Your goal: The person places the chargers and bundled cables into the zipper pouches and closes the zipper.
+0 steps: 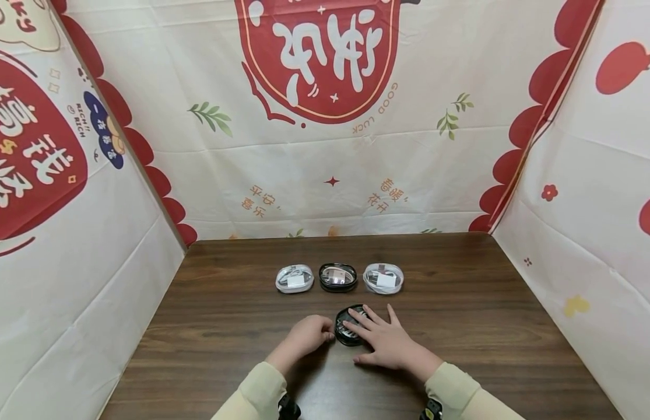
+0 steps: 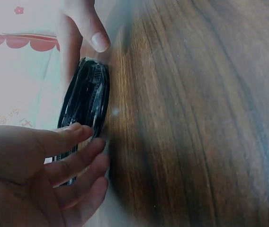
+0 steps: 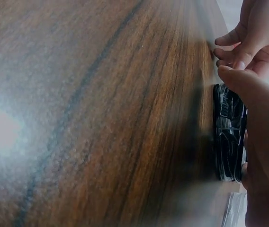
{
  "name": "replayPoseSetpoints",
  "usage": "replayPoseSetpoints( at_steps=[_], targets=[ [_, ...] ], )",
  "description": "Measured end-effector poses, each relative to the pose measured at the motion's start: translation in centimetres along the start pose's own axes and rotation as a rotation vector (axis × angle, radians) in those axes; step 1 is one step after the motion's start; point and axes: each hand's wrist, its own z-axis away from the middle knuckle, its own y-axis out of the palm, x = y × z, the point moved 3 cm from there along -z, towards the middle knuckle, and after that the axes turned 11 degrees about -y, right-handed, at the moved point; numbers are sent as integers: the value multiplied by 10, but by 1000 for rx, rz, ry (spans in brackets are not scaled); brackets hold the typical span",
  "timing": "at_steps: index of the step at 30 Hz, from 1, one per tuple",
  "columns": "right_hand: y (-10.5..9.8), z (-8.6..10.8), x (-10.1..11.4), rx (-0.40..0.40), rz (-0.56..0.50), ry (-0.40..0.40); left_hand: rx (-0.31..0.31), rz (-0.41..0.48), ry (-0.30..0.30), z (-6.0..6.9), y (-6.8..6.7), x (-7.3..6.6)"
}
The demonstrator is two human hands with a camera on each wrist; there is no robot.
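Observation:
A black coiled cable in clear wrap (image 1: 342,331) lies flat on the brown wooden table, between my hands. My right hand (image 1: 390,344) is spread over it from the right, fingertips resting on its top and the thumb out on the near side. At its left edge is my left hand (image 1: 308,335), with loosely bent fingers. The left wrist view has these fingers right against the near end of the coil (image 2: 83,97); nothing is visibly gripped in them. In the right wrist view the side of the coil (image 3: 229,135) shows under my right hand.
Beyond the hands stands a row of three wrapped cable coils: white on the left (image 1: 294,279), black in the middle (image 1: 337,277), white on the right (image 1: 383,278). Printed cloth walls (image 1: 330,169) enclose the wooden table (image 1: 461,303) at the back and both sides.

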Motion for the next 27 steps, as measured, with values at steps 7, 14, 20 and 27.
replayPoseSetpoints(
  at_steps=[7, 14, 20, 27],
  targets=[
    [-11, 0, 6, -26, 53, -29, -79, -28, -136, -4, -2, 8],
    [-23, -3, 16, 8, 65, -54, -130, -36, -190, -20, -7, 20],
    [-24, -18, 17, 17, 31, -75, -140, -61, -201, -36, -12, 20],
    [-16, -26, 12, 96, 0, -28, -125, -66, -182, -40, -14, 22]
  ],
)
